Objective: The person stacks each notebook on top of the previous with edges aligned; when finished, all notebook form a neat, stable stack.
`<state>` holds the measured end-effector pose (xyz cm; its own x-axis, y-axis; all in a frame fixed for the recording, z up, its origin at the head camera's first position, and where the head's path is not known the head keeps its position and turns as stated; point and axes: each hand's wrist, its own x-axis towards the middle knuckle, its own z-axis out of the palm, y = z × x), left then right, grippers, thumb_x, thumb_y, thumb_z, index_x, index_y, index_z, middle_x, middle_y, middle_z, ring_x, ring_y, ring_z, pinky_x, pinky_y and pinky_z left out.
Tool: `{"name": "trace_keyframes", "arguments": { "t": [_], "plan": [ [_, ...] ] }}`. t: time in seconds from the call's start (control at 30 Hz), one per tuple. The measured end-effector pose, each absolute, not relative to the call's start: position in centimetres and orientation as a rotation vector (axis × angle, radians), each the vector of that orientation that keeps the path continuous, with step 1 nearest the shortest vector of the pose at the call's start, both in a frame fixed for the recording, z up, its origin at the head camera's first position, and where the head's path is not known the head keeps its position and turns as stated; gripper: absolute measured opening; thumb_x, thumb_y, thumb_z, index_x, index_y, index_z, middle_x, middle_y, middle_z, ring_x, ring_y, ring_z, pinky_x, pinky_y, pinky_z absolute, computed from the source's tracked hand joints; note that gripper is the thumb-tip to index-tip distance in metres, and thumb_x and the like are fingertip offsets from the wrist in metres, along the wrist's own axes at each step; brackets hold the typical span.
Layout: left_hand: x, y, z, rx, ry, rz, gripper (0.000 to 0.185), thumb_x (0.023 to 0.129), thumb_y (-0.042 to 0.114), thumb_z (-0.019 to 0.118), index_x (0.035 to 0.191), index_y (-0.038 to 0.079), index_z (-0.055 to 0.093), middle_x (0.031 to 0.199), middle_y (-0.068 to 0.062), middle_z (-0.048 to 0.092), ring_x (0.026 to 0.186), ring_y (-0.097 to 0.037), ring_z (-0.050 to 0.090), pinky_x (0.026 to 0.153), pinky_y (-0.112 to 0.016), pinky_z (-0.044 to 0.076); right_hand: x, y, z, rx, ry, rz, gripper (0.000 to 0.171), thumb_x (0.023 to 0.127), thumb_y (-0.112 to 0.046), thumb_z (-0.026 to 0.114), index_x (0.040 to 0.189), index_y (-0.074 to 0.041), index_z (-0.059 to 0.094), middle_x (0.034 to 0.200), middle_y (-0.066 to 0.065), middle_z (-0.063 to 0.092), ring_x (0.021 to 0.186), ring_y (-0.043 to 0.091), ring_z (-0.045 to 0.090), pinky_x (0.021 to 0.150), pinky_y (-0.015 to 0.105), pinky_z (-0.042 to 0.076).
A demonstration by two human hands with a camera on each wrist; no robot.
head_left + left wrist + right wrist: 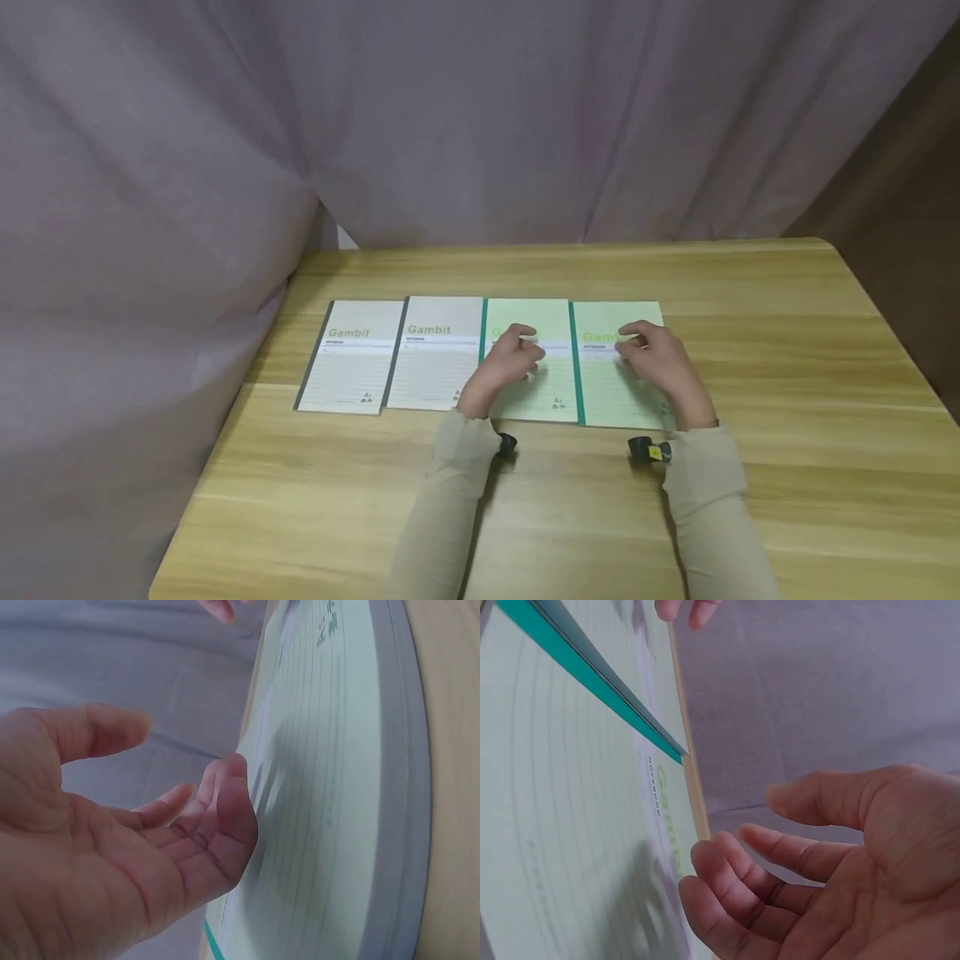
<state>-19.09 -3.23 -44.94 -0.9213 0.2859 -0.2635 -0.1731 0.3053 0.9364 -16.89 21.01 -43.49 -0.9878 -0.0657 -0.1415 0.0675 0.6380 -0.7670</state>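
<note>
both hands hang released: left hand (504, 363) over the third notebook (537, 392), right hand (660, 357) at its 3 o'clock over the fourth notebook (609, 392); best to press flat and keep the edges aligned.

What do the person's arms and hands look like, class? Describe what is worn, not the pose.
Both arms wear long beige sleeves reaching the wrists. The left hand and right hand are bare. A small black device sits at each wrist; the right one shows a yellow mark.
</note>
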Motion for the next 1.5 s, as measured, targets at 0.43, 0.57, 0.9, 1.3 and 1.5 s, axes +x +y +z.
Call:
{"name": "trace_keyframes", "arguments": {
  "t": [0.43, 0.57, 0.9, 1.3, 1.5],
  "plan": [
    [-18.6, -0.4, -45.5, 0.162, 2.13, 1.589, 0.049, 0.098, 0.013, 0.06, 0.143, -0.001, 0.047, 0.117, -0.012, 0.065, 0.091, -0.023, 0.067, 0.075, -0.031, 0.053, -16.1, 23.2, -44.0, 0.059, 2.71, -1.244, 0.047, 0.1, -0.017, 0.056, 0.135, 0.014, 0.05, 0.113, 0.029, 0.061, 0.091, 0.033, 0.062, 0.07, 0.034, 0.047],
    [-18.5, -0.2, -45.7, 0.27, 2.127, 1.543, 0.05, 0.099, 0.014, 0.059, 0.145, 0.0, 0.046, 0.127, -0.013, 0.064, 0.105, -0.025, 0.065, 0.085, -0.034, 0.052, -16.0, 23.8, -44.1, 0.046, 2.715, -1.258, 0.047, 0.1, -0.015, 0.057, 0.134, 0.016, 0.05, 0.113, 0.032, 0.061, 0.088, 0.033, 0.064, 0.067, 0.032, 0.048],
    [-18.5, -0.1, -45.3, 0.396, 2.163, 1.401, 0.053, 0.101, 0.017, 0.057, 0.15, 0.002, 0.043, 0.14, -0.013, 0.059, 0.132, -0.027, 0.052, 0.105, -0.037, 0.044, -15.8, 25.5, -44.2, 0.078, 2.698, -1.227, 0.05, 0.104, -0.021, 0.053, 0.138, 0.015, 0.044, 0.124, 0.036, 0.054, 0.109, 0.046, 0.055, 0.083, 0.048, 0.048],
    [-18.6, 0.2, -45.5, 0.567, 2.203, 1.216, 0.059, 0.104, 0.018, 0.052, 0.156, 0.0, 0.031, 0.153, -0.016, 0.046, 0.14, -0.023, 0.044, 0.11, -0.027, 0.037, -16.0, 26.5, -44.0, 0.173, 2.629, -1.205, 0.057, 0.103, -0.022, 0.052, 0.14, 0.019, 0.037, 0.13, 0.039, 0.046, 0.117, 0.05, 0.048, 0.093, 0.056, 0.045],
    [-18.5, 0.3, -45.2, 0.612, 2.21, 1.121, 0.063, 0.105, 0.019, 0.05, 0.158, -0.001, 0.024, 0.156, -0.016, 0.041, 0.143, -0.021, 0.038, 0.112, -0.026, 0.034, -16.0, 27.0, -44.1, 0.263, 2.581, -1.209, 0.059, 0.1, -0.014, 0.051, 0.142, 0.023, 0.031, 0.134, 0.042, 0.041, 0.12, 0.052, 0.044, 0.099, 0.06, 0.04]
  ]
}}
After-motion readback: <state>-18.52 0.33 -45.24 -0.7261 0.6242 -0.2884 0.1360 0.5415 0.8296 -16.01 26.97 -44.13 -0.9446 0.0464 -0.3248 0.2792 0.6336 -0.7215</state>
